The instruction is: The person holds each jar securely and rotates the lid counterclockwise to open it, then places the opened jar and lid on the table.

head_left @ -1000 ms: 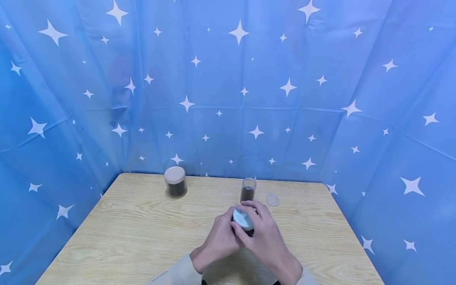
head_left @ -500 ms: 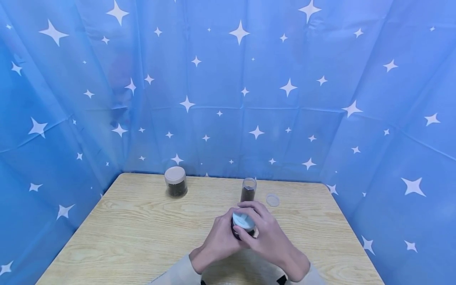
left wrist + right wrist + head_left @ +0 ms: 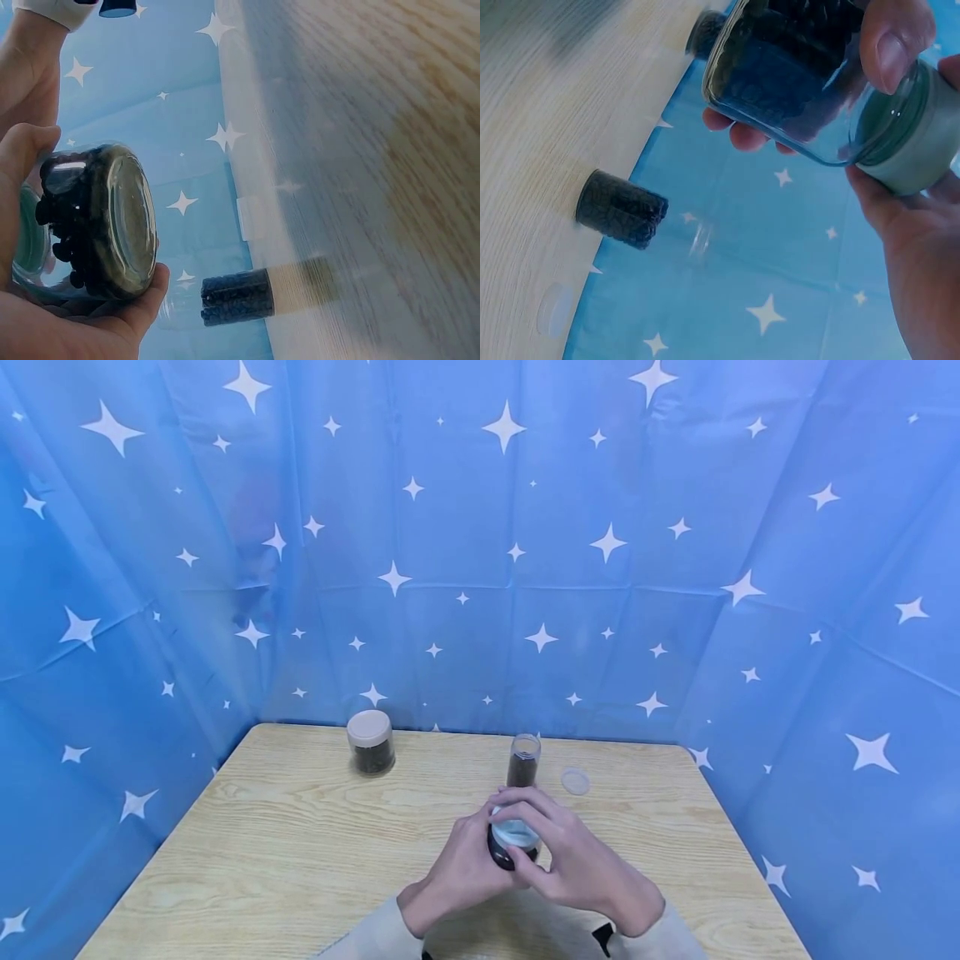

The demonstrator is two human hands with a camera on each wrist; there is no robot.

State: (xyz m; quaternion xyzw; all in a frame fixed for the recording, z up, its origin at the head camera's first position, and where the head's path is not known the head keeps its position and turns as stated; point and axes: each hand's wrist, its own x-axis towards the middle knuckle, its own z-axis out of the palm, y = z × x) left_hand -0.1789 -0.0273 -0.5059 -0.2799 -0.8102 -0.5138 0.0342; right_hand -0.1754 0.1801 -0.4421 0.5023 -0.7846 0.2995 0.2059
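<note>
Above the table, my left hand [image 3: 467,862] grips a clear jar [image 3: 90,217] of dark, bean-like pieces, fingers under and around its body. A pale blue-green lid [image 3: 516,833] sits on the jar's neck, and my right hand [image 3: 585,867] holds it, thumb and fingers on opposite sides of its rim. In the right wrist view the jar is tilted, with the lid [image 3: 911,139] between the right hand's fingers. Just behind the hands stands a tall clear container [image 3: 522,767], uncovered and partly filled with dark pieces; the hands hide its foot.
A clear round lid [image 3: 575,781] lies flat on the wooden table [image 3: 300,843], right of the tall container. At the back left stands a wide jar [image 3: 371,747] with a pale pinkish lid and dark contents. A blue star-patterned curtain [image 3: 465,543] encloses the table's back and sides.
My right wrist has swung outward to the right, and its thumb has moved down around the lid's near side. More of the jar's dark body shows. The left hand stays nearly still.
</note>
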